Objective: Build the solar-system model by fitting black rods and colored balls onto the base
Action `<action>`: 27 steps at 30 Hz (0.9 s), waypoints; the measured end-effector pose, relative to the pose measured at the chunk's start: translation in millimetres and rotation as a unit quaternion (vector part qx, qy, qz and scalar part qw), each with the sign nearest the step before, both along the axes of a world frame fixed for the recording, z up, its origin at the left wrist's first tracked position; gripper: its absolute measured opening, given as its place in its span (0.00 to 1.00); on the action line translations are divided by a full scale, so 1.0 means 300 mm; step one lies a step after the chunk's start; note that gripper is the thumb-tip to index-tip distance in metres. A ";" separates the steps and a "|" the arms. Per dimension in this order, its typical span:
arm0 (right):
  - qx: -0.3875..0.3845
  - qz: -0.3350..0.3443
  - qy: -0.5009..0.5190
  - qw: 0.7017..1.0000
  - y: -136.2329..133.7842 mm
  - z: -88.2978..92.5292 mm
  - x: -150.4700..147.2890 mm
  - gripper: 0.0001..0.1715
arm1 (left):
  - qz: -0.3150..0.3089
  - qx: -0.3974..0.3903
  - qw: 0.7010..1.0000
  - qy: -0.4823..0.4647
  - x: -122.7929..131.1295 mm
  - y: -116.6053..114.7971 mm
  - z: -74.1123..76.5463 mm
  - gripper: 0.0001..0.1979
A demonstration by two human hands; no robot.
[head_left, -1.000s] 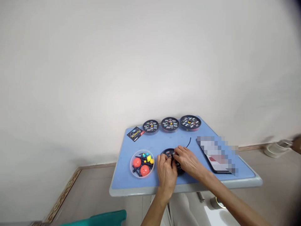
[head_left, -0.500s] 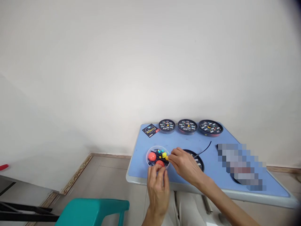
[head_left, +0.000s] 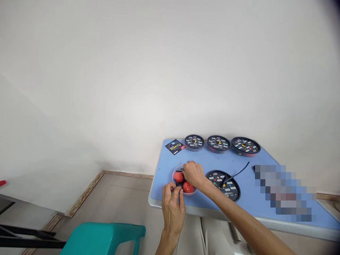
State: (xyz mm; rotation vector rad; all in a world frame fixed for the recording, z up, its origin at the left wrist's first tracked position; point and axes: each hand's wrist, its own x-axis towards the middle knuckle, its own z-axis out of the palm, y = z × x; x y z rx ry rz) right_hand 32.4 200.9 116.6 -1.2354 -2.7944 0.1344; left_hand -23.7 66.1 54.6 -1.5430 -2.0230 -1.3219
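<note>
A clear round tub (head_left: 183, 182) with two red balls and black sticks sits near the front left of the blue table (head_left: 239, 209). My right hand (head_left: 194, 174) reaches into the tub from above, its fingers curled down among the pieces; what they grip is hidden. At the tub's near rim my left hand (head_left: 173, 201) has its fingertips bent and touching the rim. To the right of the tub lies a black round disc (head_left: 223, 180) with coloured marks, and a thin black rod (head_left: 236, 172) rests across it.
Three more black round discs (head_left: 220, 142) line the table's far edge, with a small dark card (head_left: 175, 146) at their left. A blurred-out flat object (head_left: 283, 193) lies at the right. A teal stool (head_left: 103, 239) stands on the floor at lower left.
The view has swung left. My right hand left the black disc and went into the tub of balls. My left hand came off the disc to the tub's near rim.
</note>
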 end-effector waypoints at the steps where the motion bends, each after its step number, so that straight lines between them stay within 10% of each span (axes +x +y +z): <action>1: -0.002 -0.009 0.004 1.000 -0.004 -0.005 -0.007 0.15 | -0.001 -0.003 1.000 -0.001 0.000 0.000 0.002 0.10; 14: -0.068 -0.078 0.233 0.967 0.039 0.076 0.105 0.13 | -0.003 -0.033 0.999 -0.021 -0.065 0.029 0.079 0.12; 20: -0.328 -0.042 0.570 0.752 -0.027 0.120 0.250 0.16 | -0.052 -0.209 0.963 0.161 -0.094 0.191 0.144 0.13; 27: -0.424 -0.058 0.641 0.636 -0.110 0.114 0.361 0.20 | -0.044 -0.250 0.945 0.205 -0.084 0.279 0.113 0.13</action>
